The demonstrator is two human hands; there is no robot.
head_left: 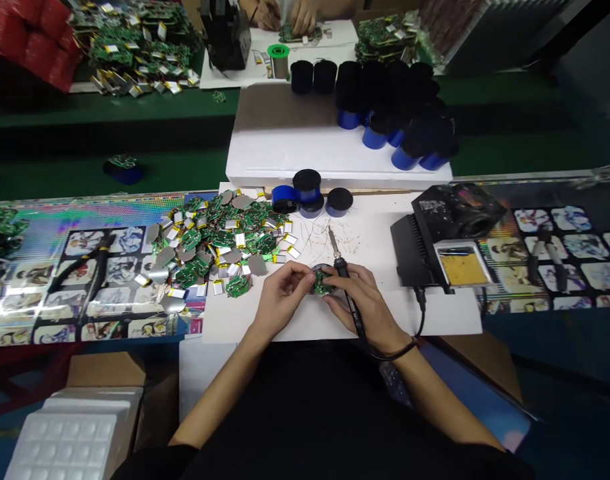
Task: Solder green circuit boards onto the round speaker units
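Note:
My right hand (367, 300) is closed round a soldering iron (341, 267), its metal tip pointing up and away from me over the white board. Between my hands is a small green circuit board (323, 283), which seems to sit in a round dark casing. Thumb and forefinger of my left hand (287, 293) pinch together at the board's left edge; any wire between them is too small to see. My right fingertips also touch the board's right side. Just beyond stand several blue and black round casings (307, 187). A heap of circuit boards with small silver batteries (229, 233) lies left of my hands.
A black soldering station (417, 243) with a yellow sponge tray (462, 265) stands right. Pliers (82, 263) lie left, cutters (547, 260) far right. Dark cylinders (405, 157) crowd a white foam block (269, 147). Across the bench, another person's hands (302, 17) handle boards beside a solder spool (278, 61).

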